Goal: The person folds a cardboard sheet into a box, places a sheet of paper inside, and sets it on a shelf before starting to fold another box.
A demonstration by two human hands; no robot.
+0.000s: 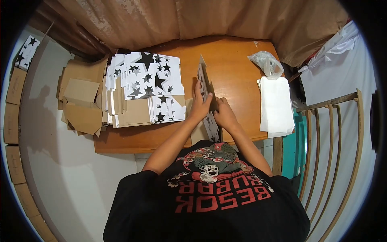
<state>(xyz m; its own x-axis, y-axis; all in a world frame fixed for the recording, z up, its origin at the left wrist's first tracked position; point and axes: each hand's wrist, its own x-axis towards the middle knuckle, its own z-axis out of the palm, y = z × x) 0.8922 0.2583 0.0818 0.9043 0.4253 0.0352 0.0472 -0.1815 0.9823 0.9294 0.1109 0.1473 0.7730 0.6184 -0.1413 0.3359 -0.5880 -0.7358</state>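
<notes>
A flat cardboard box blank (204, 86), white with black stars on one face and brown on the other, stands on edge on the wooden table (238, 76). My left hand (199, 104) presses against its left side with fingers spread along the panel. My right hand (224, 113) grips it from the right, low down. Both hands fold the blank between them.
A stack of star-printed flat box blanks (151, 82) lies at the table's left, with plain brown cardboard pieces (82, 105) overhanging the edge. A pile of white sheets (276, 105) and a clear plastic bag (267, 63) sit at the right. A wooden chair back (334, 133) stands at right.
</notes>
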